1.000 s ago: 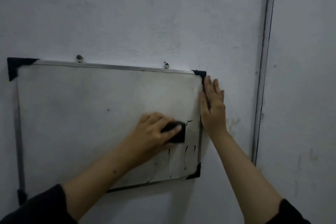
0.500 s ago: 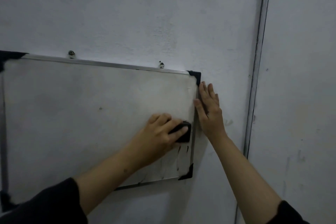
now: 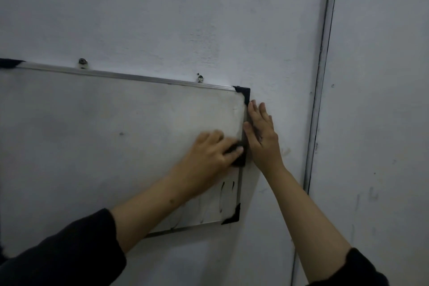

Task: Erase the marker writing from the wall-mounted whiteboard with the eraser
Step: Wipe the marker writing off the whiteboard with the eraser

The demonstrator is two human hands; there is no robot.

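Observation:
A metal-framed whiteboard (image 3: 92, 146) with black corner caps hangs on the wall. My left hand (image 3: 209, 153) grips a small black eraser (image 3: 239, 158) and presses it on the board beside the right frame edge. Most of the eraser is hidden under my fingers. Below it, a few black marker strokes (image 3: 226, 193) show near the lower right corner. My right hand (image 3: 261, 134) lies flat with straight fingers against the wall and the board's right frame.
Two screws (image 3: 81, 62) hold the board's top rail. A vertical metal strip (image 3: 321, 76) runs down the wall to the right of my hands. The board's left part is cut off by the frame edge.
My left hand has slid the eraser to the right, up to the frame edge, wiping away the upper strokes. My view has shifted right. The right hand keeps its place.

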